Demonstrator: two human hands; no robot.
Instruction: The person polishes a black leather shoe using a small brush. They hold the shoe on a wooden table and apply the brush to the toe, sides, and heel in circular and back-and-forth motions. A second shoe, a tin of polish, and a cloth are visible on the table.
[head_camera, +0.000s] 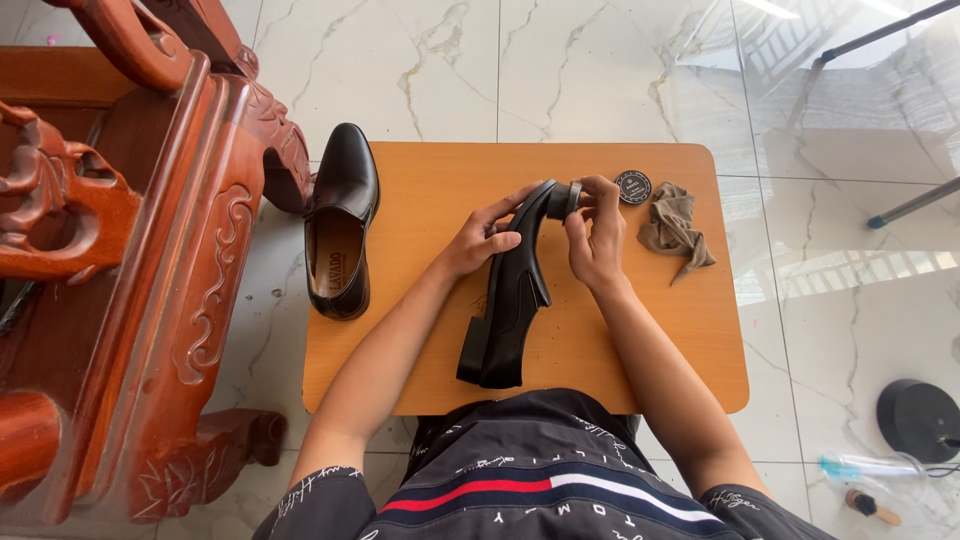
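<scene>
Down on the small orange-brown wooden table (440, 330), the left hand (478, 240) was wrapped around the upper of a glossy black leather dress shoe (508, 300), which lay tipped on its side with its heel toward the person and its toe pointing away. The thumb lay across the upper while the other fingers curled along the sole edge: a firm grasp, no slack there. The right hand (596, 232) was clenched at the toe, pinching a small dark round applicator (566, 200) against the leather; what exactly it was, sponge or brush, could not be made out at that size. Just beyond the right fingertips sat a round black polish tin lid (633, 186), and a little further right of it a crumpled tan cloth (674, 230). Well off past the left knuckles, the matching black leather shoe (341, 222) rested upright at the table's left edge, apart from both hands, just beside a carved red-brown wooden chair (150, 270).
</scene>
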